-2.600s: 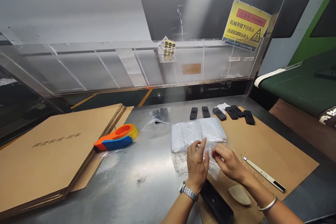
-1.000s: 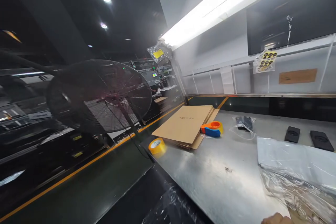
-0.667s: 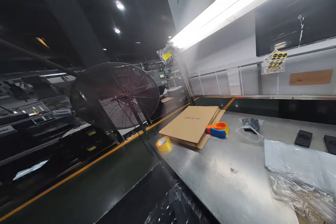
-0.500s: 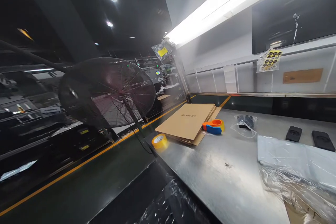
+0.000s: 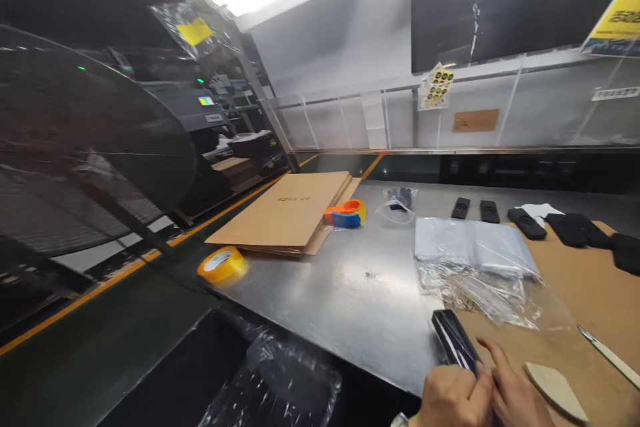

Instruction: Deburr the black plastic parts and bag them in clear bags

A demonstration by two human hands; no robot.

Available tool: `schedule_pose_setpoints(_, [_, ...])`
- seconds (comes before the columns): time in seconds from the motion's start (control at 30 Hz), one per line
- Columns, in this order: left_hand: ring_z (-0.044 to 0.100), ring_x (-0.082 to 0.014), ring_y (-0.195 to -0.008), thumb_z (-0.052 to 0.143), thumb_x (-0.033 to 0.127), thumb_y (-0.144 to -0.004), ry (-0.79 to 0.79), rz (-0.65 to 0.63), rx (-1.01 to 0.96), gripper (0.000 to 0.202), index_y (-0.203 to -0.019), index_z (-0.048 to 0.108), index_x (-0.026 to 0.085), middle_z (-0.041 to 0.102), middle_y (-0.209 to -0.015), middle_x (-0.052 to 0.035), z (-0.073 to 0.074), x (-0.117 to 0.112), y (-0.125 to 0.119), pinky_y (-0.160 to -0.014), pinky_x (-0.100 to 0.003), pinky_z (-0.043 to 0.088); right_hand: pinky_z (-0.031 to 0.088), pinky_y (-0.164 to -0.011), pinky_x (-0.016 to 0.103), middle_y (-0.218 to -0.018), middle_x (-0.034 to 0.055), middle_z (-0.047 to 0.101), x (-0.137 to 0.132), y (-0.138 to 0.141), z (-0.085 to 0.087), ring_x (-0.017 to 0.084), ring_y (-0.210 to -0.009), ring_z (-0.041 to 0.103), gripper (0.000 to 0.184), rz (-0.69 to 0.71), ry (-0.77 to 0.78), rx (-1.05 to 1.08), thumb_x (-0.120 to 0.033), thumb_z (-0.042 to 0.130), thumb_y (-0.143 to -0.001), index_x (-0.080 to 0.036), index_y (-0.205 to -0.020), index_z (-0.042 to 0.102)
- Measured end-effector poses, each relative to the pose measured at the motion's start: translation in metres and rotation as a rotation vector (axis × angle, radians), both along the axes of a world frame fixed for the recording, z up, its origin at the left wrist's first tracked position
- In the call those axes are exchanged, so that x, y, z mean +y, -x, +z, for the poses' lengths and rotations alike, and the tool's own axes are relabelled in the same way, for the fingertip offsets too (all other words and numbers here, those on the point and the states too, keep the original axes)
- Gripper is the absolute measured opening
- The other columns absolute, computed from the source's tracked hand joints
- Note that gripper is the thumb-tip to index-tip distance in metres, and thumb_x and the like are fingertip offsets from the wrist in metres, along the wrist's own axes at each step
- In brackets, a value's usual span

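A black rectangular case (image 5: 454, 339) with a glossy, reflecting face tilts up over the near edge of the bench. My left hand (image 5: 450, 395) is closed round its lower end, fingers curled. Against the same end presses my right hand (image 5: 517, 392), its index finger raised and its other fingers partly hidden. Just right of it lies a pale, flat, rounded tool (image 5: 556, 388) on a brown cardboard sheet (image 5: 595, 290). A slim knife (image 5: 607, 353) with a pale handle rests farther right. Beyond my hands is a stack of clear plastic bags (image 5: 473, 243).
Flattened cardboard boxes (image 5: 273, 213) lie stacked at left, beside a yellow tape roll (image 5: 223, 265) and an orange-blue tape dispenser (image 5: 347, 213). Several black cases (image 5: 489, 211) line the back. A bagged black item (image 5: 400, 200) sits mid-bench. Left stands a large fan (image 5: 95, 147).
My view has swung right and down. Both hands and the black case they hold have come into sight, along with the knife, the pale tool and more black cases.
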State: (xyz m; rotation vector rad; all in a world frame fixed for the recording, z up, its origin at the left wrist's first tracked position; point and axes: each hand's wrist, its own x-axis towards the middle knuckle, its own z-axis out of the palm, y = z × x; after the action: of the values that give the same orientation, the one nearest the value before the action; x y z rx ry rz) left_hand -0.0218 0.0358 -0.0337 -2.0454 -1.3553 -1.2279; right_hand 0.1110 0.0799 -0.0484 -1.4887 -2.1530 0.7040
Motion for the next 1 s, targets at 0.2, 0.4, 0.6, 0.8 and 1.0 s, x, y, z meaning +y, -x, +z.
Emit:
schedule_pose_setpoints(0.2, [0.053, -0.0178, -0.049, 0.046, 0.012, -0.083, 0.366, -0.037, -0.275, 0.024, -0.09, 0.067, 0.022, 0.062, -0.059, -0.0044, 0.058, -0.019, 0.049, -0.044, -0.03, 0.027, 0.039, -0.053, 0.028, -0.058, 0.0041, 0.061, 0.01, 0.026, 0.071, 0.019, -0.055, 0.058, 0.038, 0.305, 0.045, -0.183, -0.035, 0.028, -0.088, -0.021, -0.069, 0.058])
schedule_pose_setpoints(0.4, [0.051, -0.0139, -0.055, 0.062, 0.026, -0.078, 0.73, -0.308, -1.037, 0.017, -0.092, 0.07, 0.021, 0.06, -0.063, -0.0018, 0.101, -0.035, 0.096, -0.056, -0.025, 0.037, 0.043, -0.05, 0.022, -0.063, -0.0007, 0.058, 0.016, 0.053, 0.143, 0.012, -0.055, 0.054, 0.022, 0.582, 0.279, 0.197, -0.032, 0.043, -0.087, -0.021, -0.091, 0.061])
schedule_pose_setpoints(0.6, [0.055, -0.0128, -0.063, 0.059, 0.048, -0.076, 0.268, -0.039, -2.107, 0.034, -0.09, 0.06, 0.017, 0.059, -0.073, -0.0017, 0.064, -0.074, 0.107, -0.062, -0.025, 0.041, 0.051, -0.052, 0.019, -0.075, 0.0024, 0.064, -0.015, 0.112, 0.139, 0.015, -0.062, 0.061, 0.017, 0.622, 0.201, 0.569, -0.035, 0.053, -0.085, -0.024, -0.094, 0.063])
schedule_pose_setpoints(0.8, [0.06, -0.0176, -0.09, 0.041, 0.063, -0.081, 0.105, -0.7, -2.66, 0.063, -0.099, 0.062, 0.007, 0.064, -0.095, -0.0114, 0.039, -0.141, 0.124, -0.091, -0.03, 0.04, 0.054, -0.072, 0.022, -0.09, 0.0022, 0.068, -0.079, 0.186, 0.072, 0.017, -0.084, 0.067, 0.022, 1.039, 0.068, 0.518, -0.017, 0.045, -0.086, -0.027, -0.101, 0.058])
schedule_pose_setpoints(1.0, [0.063, -0.0208, -0.079, 0.039, 0.062, -0.082, 0.111, 0.658, -2.348, 0.057, -0.085, 0.063, 0.011, 0.066, -0.085, -0.0106, -0.018, -0.213, 0.201, -0.077, -0.038, 0.05, 0.054, -0.07, 0.019, -0.092, 0.0035, 0.069, -0.113, 0.203, 0.005, 0.015, -0.079, 0.068, 0.033, 1.19, 0.076, 0.311, -0.02, 0.045, -0.088, -0.024, -0.121, 0.047])
